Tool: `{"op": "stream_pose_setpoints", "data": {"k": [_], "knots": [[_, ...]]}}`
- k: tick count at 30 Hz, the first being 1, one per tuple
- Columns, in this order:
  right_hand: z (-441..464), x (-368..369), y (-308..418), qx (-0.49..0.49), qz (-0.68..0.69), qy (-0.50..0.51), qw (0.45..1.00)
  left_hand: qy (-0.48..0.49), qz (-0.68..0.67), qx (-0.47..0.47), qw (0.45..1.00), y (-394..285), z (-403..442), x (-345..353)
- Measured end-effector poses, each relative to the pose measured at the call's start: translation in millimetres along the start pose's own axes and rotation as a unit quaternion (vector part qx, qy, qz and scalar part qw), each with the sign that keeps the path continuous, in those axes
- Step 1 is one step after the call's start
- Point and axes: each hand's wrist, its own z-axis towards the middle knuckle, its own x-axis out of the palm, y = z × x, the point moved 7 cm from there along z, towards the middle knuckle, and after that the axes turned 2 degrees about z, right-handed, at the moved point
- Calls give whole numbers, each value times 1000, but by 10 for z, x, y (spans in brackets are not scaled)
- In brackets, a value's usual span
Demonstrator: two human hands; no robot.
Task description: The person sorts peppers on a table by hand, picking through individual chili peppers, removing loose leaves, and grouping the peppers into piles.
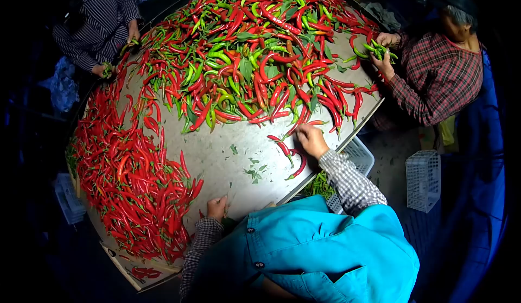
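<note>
My right hand (312,141) is closed in a pinch at the near edge of a large heap of mixed red and green chili peppers (255,58). A red chili pepper (293,128) lies at its fingertips and appears gripped. Just below on the metal table (217,156) are a few loose red chili peppers (297,165). Near the table's front edge my left hand (217,208) has its fingers curled; what they hold, if anything, is hidden. To its left spreads a pile of red chili peppers (130,178).
Green chilies (320,185) sit in a container below the table edge, beside a white crate (359,157). Another white crate (423,181) stands at right. A co-worker at right holds green chilies (375,48); another, in a striped sleeve (124,1), works at upper left. Leaf scraps (254,171) dot the table.
</note>
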Motion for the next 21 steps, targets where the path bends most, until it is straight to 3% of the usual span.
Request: {"op": "stream_pose_setpoints", "data": {"k": [3,4,7,9,11,15,19,21], "knots": [[419,28,-7,-3,-132,-72,989,-7,-3,2,1000,39,24,-14],[507,73,-15,56,-234,-44,970,-9,-3,3,1000,68,42,-14],[605,156,-180,125,-262,-73,954,-21,-27,0,999,91,50,-27],[581,188,-249,103,-265,-86,955,-28,-30,7,999,56,12,-16],[547,279,-309,54,-249,-45,966,-20,-29,7,999,-18,-39,7],[257,442,-65,98,-176,60,978,-4,-27,7,1000,-65,-71,37],[-85,606,165,112,15,118,987,-3,-29,2,1000,-35,-59,29],[-177,648,218,35,137,96,985,-1,-12,17,1000,-43,-57,20]]}}
